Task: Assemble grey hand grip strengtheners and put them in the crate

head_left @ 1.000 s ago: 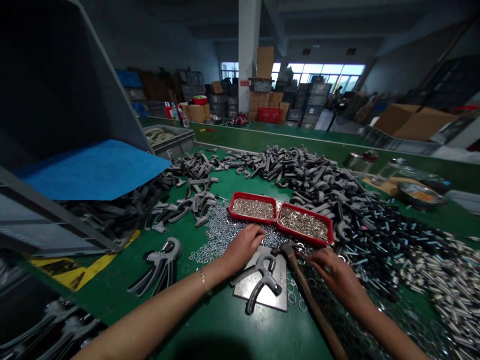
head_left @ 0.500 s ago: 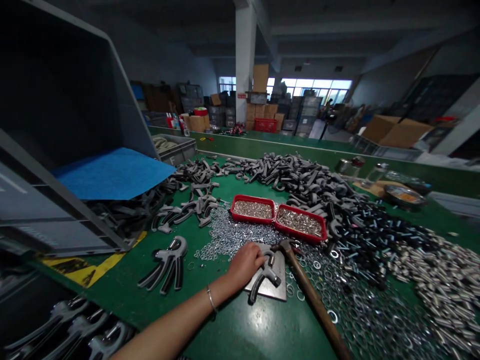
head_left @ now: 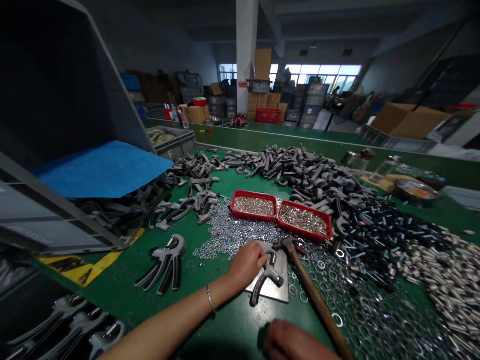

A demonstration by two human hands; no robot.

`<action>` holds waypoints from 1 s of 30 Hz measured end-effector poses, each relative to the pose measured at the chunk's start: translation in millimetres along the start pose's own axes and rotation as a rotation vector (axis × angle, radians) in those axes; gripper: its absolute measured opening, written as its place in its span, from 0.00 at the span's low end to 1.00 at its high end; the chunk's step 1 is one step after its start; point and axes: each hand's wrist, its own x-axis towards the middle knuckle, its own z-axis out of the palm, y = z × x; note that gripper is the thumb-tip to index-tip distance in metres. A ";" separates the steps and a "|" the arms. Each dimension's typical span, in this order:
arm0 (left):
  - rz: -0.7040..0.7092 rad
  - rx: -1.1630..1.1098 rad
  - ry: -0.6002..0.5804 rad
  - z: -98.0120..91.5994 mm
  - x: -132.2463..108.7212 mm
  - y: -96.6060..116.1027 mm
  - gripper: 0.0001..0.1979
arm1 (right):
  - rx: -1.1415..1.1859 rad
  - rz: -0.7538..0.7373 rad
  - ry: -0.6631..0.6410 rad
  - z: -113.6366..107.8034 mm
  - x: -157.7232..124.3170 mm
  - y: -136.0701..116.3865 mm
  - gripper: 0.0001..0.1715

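One left hand (head_left: 247, 262) steadies a hand grip (head_left: 270, 277) on a metal plate (head_left: 279, 293)

Grey and black, the hand grip lies on the plate, its metal spring showing at the upper end and one curved handle pointing down toward the near edge. The left hand's thumb and fingers are together, clamped on its upper left side and hiding part of it. The right hand (head_left: 294, 341) is blurred low in the view, near the plate but apart from it; something dark shows at its fingertips, and I cannot tell whether it is gripped.

Just right of the plate, a hammer (head_left: 314, 293) lies with its head by the upper right corner. Flat rings (head_left: 333, 276) are scattered along its handle. Beyond the left hand spread many small nuts (head_left: 233, 235), next to two red trays (head_left: 254, 216) of little metal parts. A second grip (head_left: 165, 262) lies to the left on the green bench (head_left: 232, 332). Farther out are heaped grey handles (head_left: 315, 175), black pieces with bolts (head_left: 375, 232), silver tubes (head_left: 446, 280) and a big tipped crate (head_left: 35, 220) with a blue sheet (head_left: 108, 172) at its mouth.
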 end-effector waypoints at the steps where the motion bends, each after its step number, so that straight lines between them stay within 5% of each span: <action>1: 0.009 0.027 0.011 1.8 0.0 -0.3 0.09 | 0.047 0.041 0.004 -10.0 12.8 6.5 0.09; 5: 0.184 0.227 0.018 8.7 0.7 -2.3 0.08 | 0.224 0.316 0.256 -44.4 66.1 36.9 0.15; 8: 0.402 0.370 -0.021 11.8 1.8 -4.6 0.09 | 0.153 0.295 0.358 -49.4 91.5 52.5 0.16; 12: 0.504 0.418 -0.073 9.1 -5.4 -2.2 0.10 | 0.013 0.207 0.391 -42.2 103.5 55.6 0.15; 18: 0.317 0.354 -0.084 -3.6 -39.2 11.1 0.29 | -0.230 0.142 0.330 -41.1 102.3 52.5 0.14; 25: 0.219 0.281 -0.099 1.8 -50.7 12.5 0.30 | -0.545 0.146 0.201 -36.3 106.5 48.5 0.09; 30: 0.199 0.353 -0.079 11.6 -53.5 10.8 0.28 | -0.641 0.138 0.163 -58.6 103.7 45.6 0.04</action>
